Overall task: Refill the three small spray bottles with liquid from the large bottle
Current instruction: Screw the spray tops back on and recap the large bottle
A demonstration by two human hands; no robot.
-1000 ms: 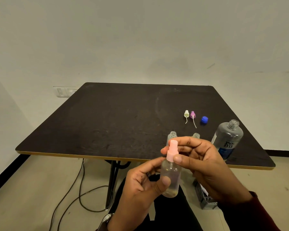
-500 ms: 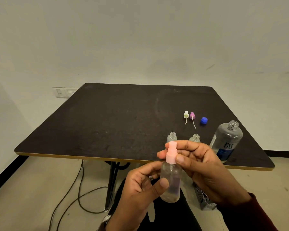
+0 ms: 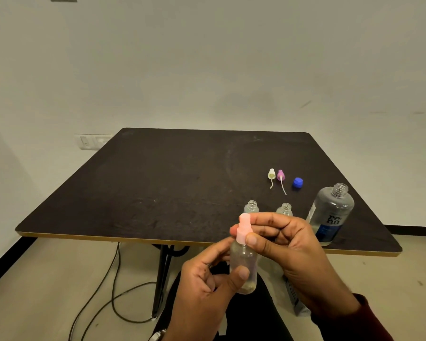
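One small spray bottle [image 3: 244, 267] upright, pink spray head [image 3: 244, 228] topmost.

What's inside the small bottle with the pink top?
The small bottle shows a little clear liquid near its bottom. The left hand's thumb covers part of it, so the exact level is unclear.

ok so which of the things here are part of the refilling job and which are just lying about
Part of the job:
- held small bottle with pink spray top, left hand, right hand
- two open small bottles
- large bottle
- white spray top, purple spray top, blue cap

Lying about:
- floor cables
- wall switch plate
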